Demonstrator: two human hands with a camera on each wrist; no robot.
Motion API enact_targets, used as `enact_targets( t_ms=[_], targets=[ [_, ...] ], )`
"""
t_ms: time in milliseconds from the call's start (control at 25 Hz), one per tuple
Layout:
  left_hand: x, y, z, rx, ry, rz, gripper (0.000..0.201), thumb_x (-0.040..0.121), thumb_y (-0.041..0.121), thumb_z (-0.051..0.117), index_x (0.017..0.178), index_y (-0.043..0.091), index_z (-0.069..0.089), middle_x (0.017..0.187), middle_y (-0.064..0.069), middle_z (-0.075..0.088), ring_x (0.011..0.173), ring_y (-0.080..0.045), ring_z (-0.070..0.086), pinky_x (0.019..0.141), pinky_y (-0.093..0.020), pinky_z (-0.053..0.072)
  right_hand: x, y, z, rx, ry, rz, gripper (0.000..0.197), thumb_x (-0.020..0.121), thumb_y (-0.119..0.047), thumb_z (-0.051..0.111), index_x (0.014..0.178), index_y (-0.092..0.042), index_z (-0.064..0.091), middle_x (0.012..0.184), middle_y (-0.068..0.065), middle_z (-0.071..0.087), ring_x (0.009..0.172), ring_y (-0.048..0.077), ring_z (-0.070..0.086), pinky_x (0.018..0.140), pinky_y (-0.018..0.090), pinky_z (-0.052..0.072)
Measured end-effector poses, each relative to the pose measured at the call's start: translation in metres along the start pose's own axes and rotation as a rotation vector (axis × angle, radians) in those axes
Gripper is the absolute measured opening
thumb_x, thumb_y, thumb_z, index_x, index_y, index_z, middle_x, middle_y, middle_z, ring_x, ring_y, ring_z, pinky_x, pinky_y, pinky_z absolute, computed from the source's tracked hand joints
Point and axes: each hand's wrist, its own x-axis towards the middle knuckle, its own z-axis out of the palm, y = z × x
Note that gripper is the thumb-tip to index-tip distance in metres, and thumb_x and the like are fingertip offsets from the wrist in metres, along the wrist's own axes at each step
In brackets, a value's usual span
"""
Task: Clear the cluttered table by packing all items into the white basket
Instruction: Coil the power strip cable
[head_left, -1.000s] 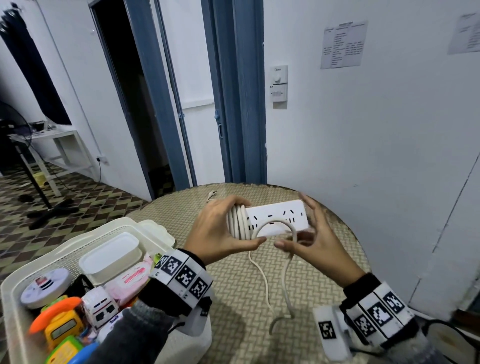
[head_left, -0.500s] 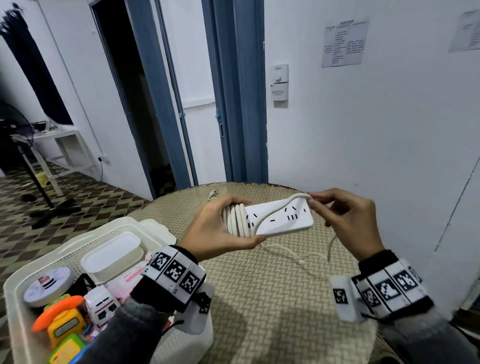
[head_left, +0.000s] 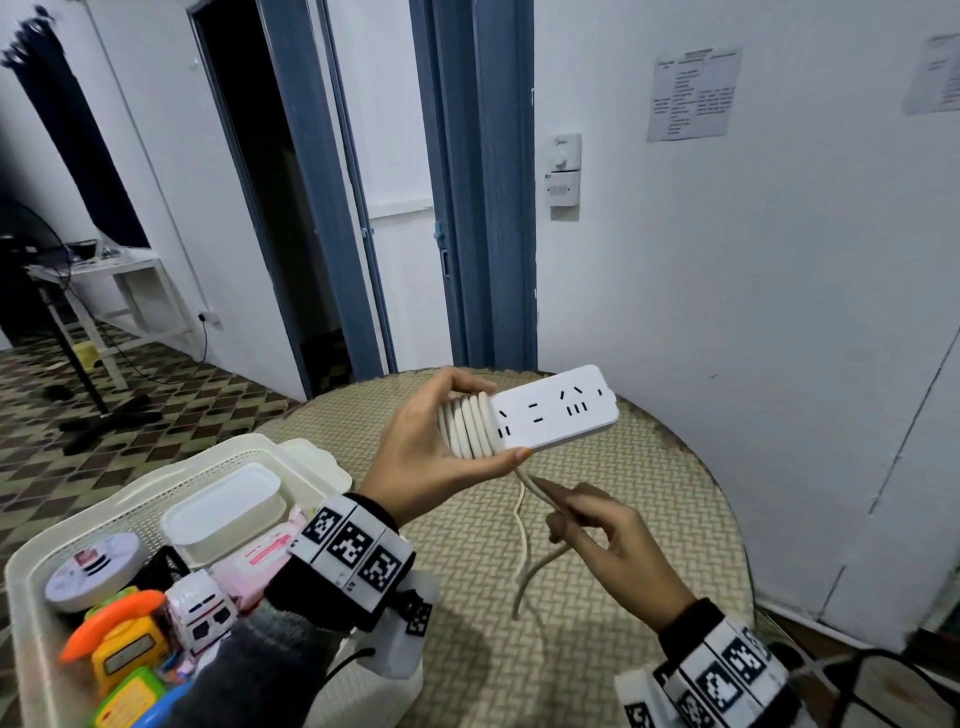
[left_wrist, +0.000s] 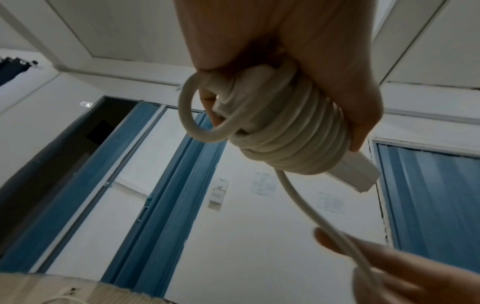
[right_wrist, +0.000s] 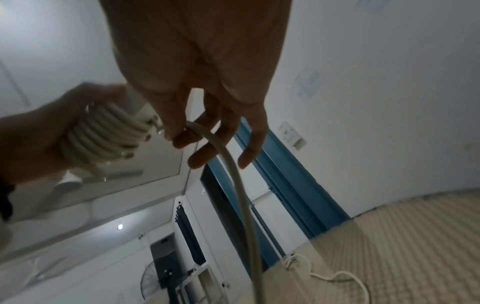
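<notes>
My left hand (head_left: 426, 457) grips a white power strip (head_left: 561, 410) above the round table, its fingers wrapped over several turns of white cord (head_left: 470, 423) wound round the strip's left end. The left wrist view shows those coils (left_wrist: 285, 142) and the strip's end (left_wrist: 355, 172). Just below the strip, my right hand (head_left: 597, 525) pinches the loose cord (head_left: 524, 566) between thumb and fingers, as the right wrist view confirms for the cord (right_wrist: 233, 174). The white basket (head_left: 156, 478) stands at the lower left, beside my left forearm.
The basket holds a white lidded box (head_left: 223, 509), a round white disc (head_left: 93, 571), a toy ambulance (head_left: 200, 610), a pink pack and bright toys. The cord's far end (right_wrist: 298, 265) lies on the woven table mat (head_left: 649, 519). A white wall stands close behind and right.
My right hand has come down from over the strip's right end to beneath it, carrying the cord around. My left hand has raised and tilted the strip slightly.
</notes>
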Motion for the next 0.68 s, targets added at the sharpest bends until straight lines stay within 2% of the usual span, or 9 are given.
enact_targets(
  t_ms=[40,120,240,320,400,440,520,600,680],
  targets=[
    [0.0,-0.003,-0.001,0.042,0.013,-0.014,0.06,0.056,0.056,0.082,0.104,0.033,0.054,0.103,0.02,0.061,0.095,-0.007,0.059,0.08,-0.041,0.052,-0.004,-0.001,-0.002,0.011,0.058,0.011,0.029,0.092,-0.017,0.059,0.119,-0.025,0.063,0.083,-0.009,0.058,0.074,0.011,0.061,0.071,0.024,0.049],
    [0.0,-0.01,-0.004,0.092,0.01,-0.035,0.067,0.05,0.063,0.082,0.102,0.034,0.051,0.103,0.02,0.059,0.095,-0.006,0.057,0.081,-0.041,0.051,-0.009,-0.015,-0.004,-0.12,0.163,-0.128,0.02,0.094,-0.022,0.054,0.111,-0.02,0.065,0.086,-0.009,0.056,0.079,0.005,0.058,0.073,0.014,0.045],
    [-0.001,-0.016,-0.001,0.153,-0.062,-0.015,0.077,0.042,0.07,0.08,0.103,0.035,0.049,0.105,0.019,0.056,0.099,-0.008,0.055,0.084,-0.04,0.048,0.005,-0.029,-0.006,-0.351,0.24,-0.278,0.02,0.09,0.0,0.053,0.102,-0.008,0.068,0.087,-0.004,0.05,0.086,-0.007,0.05,0.077,0.001,0.037],
    [-0.001,-0.015,0.007,0.221,-0.086,0.023,0.079,0.041,0.073,0.078,0.104,0.035,0.048,0.105,0.017,0.056,0.098,-0.006,0.054,0.084,-0.035,0.047,0.023,-0.037,-0.009,-0.464,0.239,-0.361,0.019,0.089,0.0,0.054,0.095,-0.008,0.069,0.087,-0.006,0.048,0.085,-0.004,0.047,0.077,0.008,0.04],
    [-0.002,-0.011,0.016,0.255,-0.086,0.033,0.08,0.041,0.076,0.075,0.104,0.037,0.046,0.103,0.018,0.056,0.096,-0.005,0.053,0.082,-0.032,0.046,0.036,-0.044,-0.008,-0.608,0.197,-0.451,0.02,0.09,-0.014,0.05,0.092,-0.013,0.07,0.082,-0.004,0.05,0.08,0.009,0.047,0.072,0.026,0.041],
    [-0.003,-0.008,0.02,0.245,-0.068,0.028,0.078,0.041,0.076,0.075,0.103,0.038,0.045,0.102,0.02,0.056,0.095,-0.005,0.054,0.082,-0.033,0.046,0.042,-0.047,-0.008,-0.61,0.168,-0.47,0.022,0.09,-0.018,0.048,0.09,-0.014,0.07,0.081,-0.003,0.049,0.078,0.013,0.048,0.07,0.031,0.041],
    [-0.004,-0.006,0.026,0.21,0.002,0.029,0.071,0.045,0.073,0.076,0.098,0.038,0.044,0.1,0.021,0.057,0.093,-0.005,0.055,0.08,-0.034,0.048,0.052,-0.054,-0.009,-0.438,0.15,-0.442,0.024,0.091,-0.018,0.047,0.09,-0.013,0.071,0.083,-0.005,0.046,0.078,0.015,0.051,0.069,0.031,0.046],
    [-0.005,-0.005,0.027,0.218,0.052,0.059,0.063,0.052,0.067,0.077,0.095,0.035,0.045,0.097,0.02,0.058,0.089,-0.007,0.057,0.076,-0.037,0.049,0.056,-0.057,-0.013,-0.282,0.188,-0.4,0.018,0.09,-0.012,0.052,0.093,-0.012,0.07,0.087,-0.007,0.045,0.081,0.011,0.053,0.073,0.027,0.05],
    [-0.007,-0.004,0.026,0.236,0.065,0.08,0.057,0.055,0.061,0.078,0.094,0.034,0.046,0.093,0.018,0.058,0.086,-0.009,0.057,0.073,-0.04,0.049,0.055,-0.054,-0.016,-0.416,0.316,-0.357,0.012,0.087,-0.024,0.061,0.093,-0.019,0.07,0.093,-0.008,0.047,0.088,0.009,0.048,0.078,0.031,0.045]
  ],
)
